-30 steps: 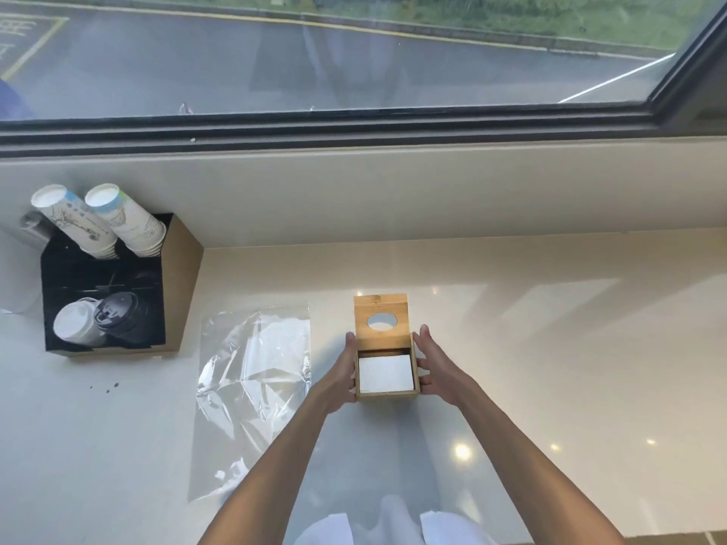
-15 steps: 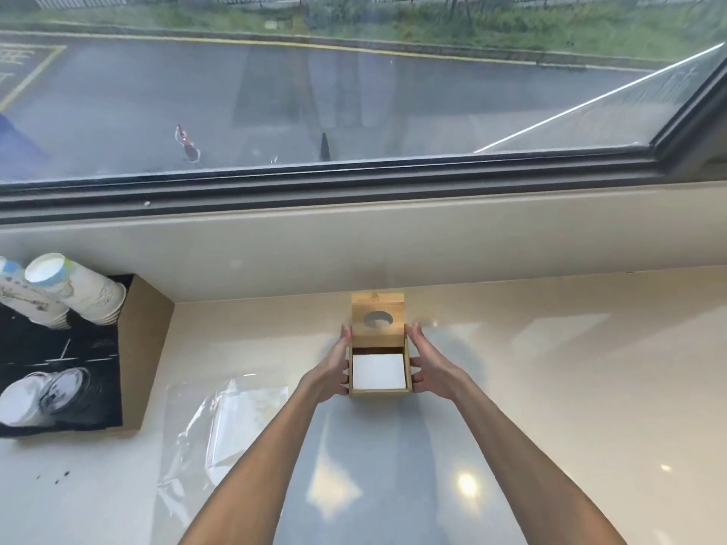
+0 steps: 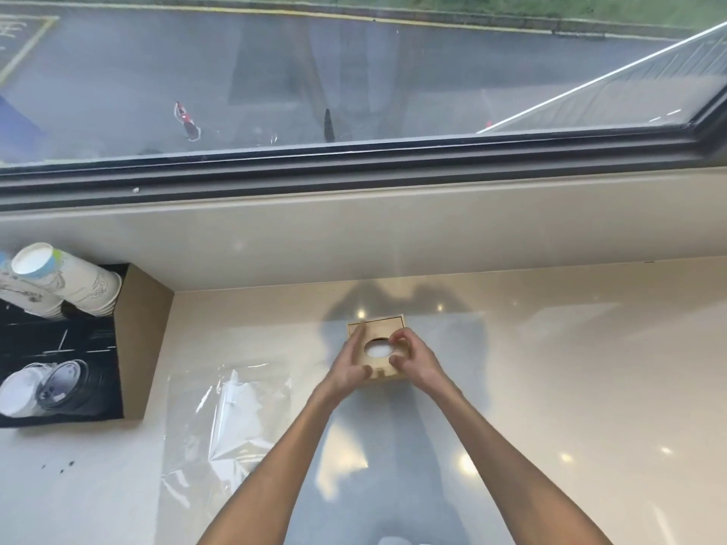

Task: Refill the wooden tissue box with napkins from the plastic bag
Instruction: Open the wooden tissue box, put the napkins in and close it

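The wooden tissue box (image 3: 387, 324) stands on the pale counter with its lid down. A white napkin (image 3: 378, 350) shows through the round hole in the lid. My left hand (image 3: 350, 367) lies along the box's left side, its fingers straight over the lid's left edge. My right hand (image 3: 415, 363) is at the hole's right rim with forefinger and thumb curled in a C; whether they pinch the napkin is unclear. The clear plastic bag (image 3: 236, 418) lies flat to the left of the box.
A cardboard-sided cup holder (image 3: 133, 340) stands at the left with stacked paper cups (image 3: 67, 281) and lids (image 3: 51, 387). Behind the box rises a beige ledge (image 3: 393, 230) under a window. The counter runs wide to the right.
The box's lid, upright before, is now shut over the napkins. Both hands moved from the box's sides onto the lid. The view shifted up and right.
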Demonstrator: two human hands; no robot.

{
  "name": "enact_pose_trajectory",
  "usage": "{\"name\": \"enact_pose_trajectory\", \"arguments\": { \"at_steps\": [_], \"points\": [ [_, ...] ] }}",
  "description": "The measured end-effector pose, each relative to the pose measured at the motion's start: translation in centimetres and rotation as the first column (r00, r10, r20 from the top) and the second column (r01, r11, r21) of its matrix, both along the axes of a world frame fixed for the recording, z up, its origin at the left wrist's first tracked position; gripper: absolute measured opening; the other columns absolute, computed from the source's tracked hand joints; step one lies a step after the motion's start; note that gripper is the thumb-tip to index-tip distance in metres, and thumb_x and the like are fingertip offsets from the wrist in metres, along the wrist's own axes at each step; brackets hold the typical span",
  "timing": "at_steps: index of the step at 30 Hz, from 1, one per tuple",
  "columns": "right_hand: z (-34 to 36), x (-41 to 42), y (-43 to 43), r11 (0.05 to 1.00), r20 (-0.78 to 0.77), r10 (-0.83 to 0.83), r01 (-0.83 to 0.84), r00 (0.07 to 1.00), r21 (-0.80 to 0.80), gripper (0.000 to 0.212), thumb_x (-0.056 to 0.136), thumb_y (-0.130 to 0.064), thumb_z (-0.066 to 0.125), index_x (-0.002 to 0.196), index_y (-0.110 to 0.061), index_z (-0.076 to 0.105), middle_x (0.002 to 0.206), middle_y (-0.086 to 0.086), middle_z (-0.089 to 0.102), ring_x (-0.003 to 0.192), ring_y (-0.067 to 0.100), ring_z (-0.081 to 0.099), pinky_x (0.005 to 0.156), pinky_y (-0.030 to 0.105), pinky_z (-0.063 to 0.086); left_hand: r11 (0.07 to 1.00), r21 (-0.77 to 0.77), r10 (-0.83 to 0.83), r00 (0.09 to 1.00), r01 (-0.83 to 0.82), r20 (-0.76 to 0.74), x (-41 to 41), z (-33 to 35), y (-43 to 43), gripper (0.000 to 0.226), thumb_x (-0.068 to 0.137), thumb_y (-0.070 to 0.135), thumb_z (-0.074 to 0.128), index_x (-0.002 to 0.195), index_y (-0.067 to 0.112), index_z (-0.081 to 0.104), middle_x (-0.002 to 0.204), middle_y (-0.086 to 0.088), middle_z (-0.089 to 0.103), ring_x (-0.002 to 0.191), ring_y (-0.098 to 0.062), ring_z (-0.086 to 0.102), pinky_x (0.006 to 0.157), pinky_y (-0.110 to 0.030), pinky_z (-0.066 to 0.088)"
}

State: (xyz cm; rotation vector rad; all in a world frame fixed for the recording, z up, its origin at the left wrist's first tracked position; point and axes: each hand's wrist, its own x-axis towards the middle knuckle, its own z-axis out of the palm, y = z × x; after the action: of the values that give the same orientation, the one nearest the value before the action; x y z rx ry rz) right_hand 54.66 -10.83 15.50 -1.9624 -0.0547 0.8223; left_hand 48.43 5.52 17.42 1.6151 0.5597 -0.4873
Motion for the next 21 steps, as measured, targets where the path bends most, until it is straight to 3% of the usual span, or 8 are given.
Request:
{"name": "enact_pose_trajectory", "arguments": {
  "at_steps": [2,4,7,11,13,15,18,21],
  "points": [
    [-0.1,-1.1,-0.7,0.999,0.068,-0.014,0.011,0.998,0.053,0.060,0.083,-0.010,0.061,0.128,-0.047,0.045,0.131,-0.018,0.054,0.109,0.009,0.056,0.092,0.032,0.047,0.999,0.017,0.048,0.997,-0.049,0.062,-1.1,-1.0,-0.2,0.100,0.072,-0.001,0.055,0.153,0.036,0.009,0.149,0.012,0.038,0.135,-0.014,0.043,0.109,-0.035,0.041],
    [-0.6,-2.3,-1.4,0.996,0.098,-0.032,0.023,0.995,0.087,0.073,0.087,-0.014,0.063,0.147,-0.040,0.030,0.141,-0.019,0.044,0.121,0.002,0.048,0.099,0.024,0.040,0.993,0.019,0.113,0.991,-0.115,0.067,-2.0,-1.8,-0.3,0.091,0.078,0.002,0.058,0.149,0.039,0.016,0.133,0.021,0.051,0.125,-0.012,0.052,0.105,-0.033,0.044],
    [-1.4,-3.2,-1.2,0.997,0.145,-0.067,0.061,0.987,0.042,0.068,0.094,-0.029,0.061,0.152,-0.035,0.026,0.134,-0.020,0.045,0.115,0.003,0.048,0.097,0.022,0.040,0.988,0.095,0.112,0.984,-0.126,0.141,-2.2,-2.2,-0.9,0.068,0.073,0.014,0.057,0.133,0.042,0.041,0.115,0.016,0.067,0.106,-0.008,0.063,0.091,-0.026,0.050],
    [-1.5,-2.0,-0.2,0.996,0.190,-0.089,0.091,0.978,-0.004,0.063,0.098,-0.029,0.054,0.152,-0.037,0.023,0.130,-0.018,0.050,0.115,0.007,0.052,0.091,0.018,0.039,0.976,0.143,0.137,0.975,-0.163,0.176,0.0,-2.2,-0.4,0.072,0.074,0.021,0.056,0.143,0.034,0.039,0.118,0.013,0.066,0.105,-0.002,0.063,0.082,-0.010,0.046],
    [-1.6,-0.8,0.5,0.996,0.182,-0.077,0.083,0.980,-0.022,0.062,0.100,-0.026,0.049,0.152,-0.041,0.019,0.136,-0.011,0.053,0.119,0.013,0.055,0.092,0.020,0.039,0.967,0.183,0.145,0.976,-0.175,0.165,1.1,-1.9,-0.2,0.071,0.081,0.024,0.053,0.148,0.034,0.032,0.127,0.008,0.062,0.111,-0.009,0.061,0.090,-0.016,0.044],
    [-1.9,0.1,1.5,0.993,0.231,-0.011,0.038,0.973,-0.116,0.061,0.101,-0.024,0.045,0.152,-0.041,0.015,0.151,0.001,0.041,0.132,0.019,0.046,0.104,0.032,0.039,0.953,0.263,0.113,0.981,-0.152,0.160,1.8,-1.4,-1.0,0.057,0.093,0.035,0.045,0.148,0.040,0.029,0.138,0.007,0.054,0.110,-0.012,0.060,0.098,-0.025,0.042],
    [-1.9,1.1,2.4,0.908,0.490,0.193,0.035,0.850,-0.418,0.060,0.097,-0.019,0.054,0.151,-0.020,0.027,0.159,0.010,0.021,0.144,0.028,0.027,0.108,0.044,0.040,0.846,0.532,-0.085,0.980,-0.025,0.181,2.4,-1.0,-2.4,0.051,0.102,0.030,0.031,0.151,0.037,0.020,0.161,0.008,0.015,0.143,-0.016,0.031,0.115,-0.035,0.030],
    [-1.9,0.9,2.1,0.841,0.523,0.358,-0.025,0.774,-0.540,0.053,0.101,-0.024,0.048,0.149,-0.018,0.029,0.161,0.006,0.019,0.125,0.026,0.053,0.088,0.038,0.053,0.751,0.650,-0.225,0.971,0.119,0.082,2.8,-2.0,-2.0,0.055,0.101,0.010,0.033,0.152,0.022,0.018,0.164,-0.002,-0.003,0.151,-0.020,-0.001,0.120,-0.036,0.017]
  ]
}}
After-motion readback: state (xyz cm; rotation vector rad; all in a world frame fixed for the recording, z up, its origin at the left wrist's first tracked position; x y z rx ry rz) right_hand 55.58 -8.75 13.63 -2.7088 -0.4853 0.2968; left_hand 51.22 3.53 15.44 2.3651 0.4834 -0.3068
